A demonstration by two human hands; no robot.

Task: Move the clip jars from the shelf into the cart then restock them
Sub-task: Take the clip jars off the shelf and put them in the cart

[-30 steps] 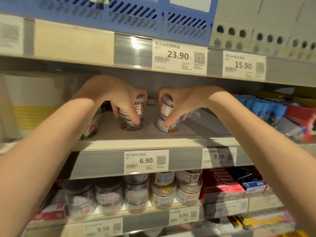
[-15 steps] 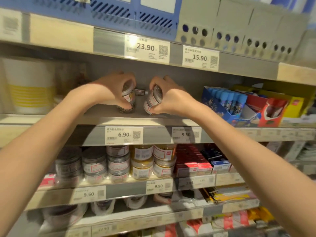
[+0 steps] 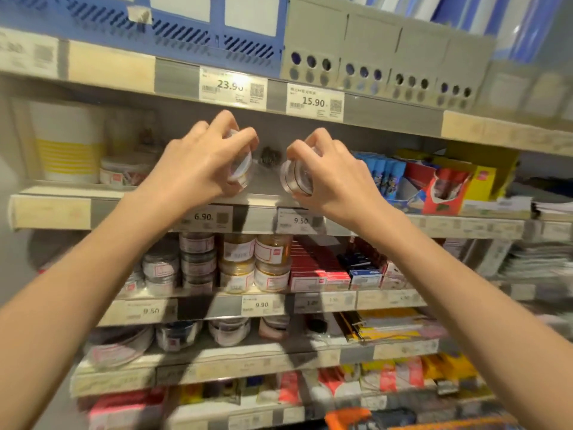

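Two clip jars (image 3: 240,164) (image 3: 296,178), one inside each hand's curled fingers (image 3: 245,141) (image 3: 305,144).

Grey file boxes (image 3: 387,54) above; price tags (image 3: 314,102).

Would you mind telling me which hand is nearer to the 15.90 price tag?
Right. The right hand grips a jar just below the 15.90 price tag; the left hand is farther left, under the 23.90 tag.

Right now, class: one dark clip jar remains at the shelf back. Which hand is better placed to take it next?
Neither: left hand and right hand each grip a jar, flanking the dark jar.
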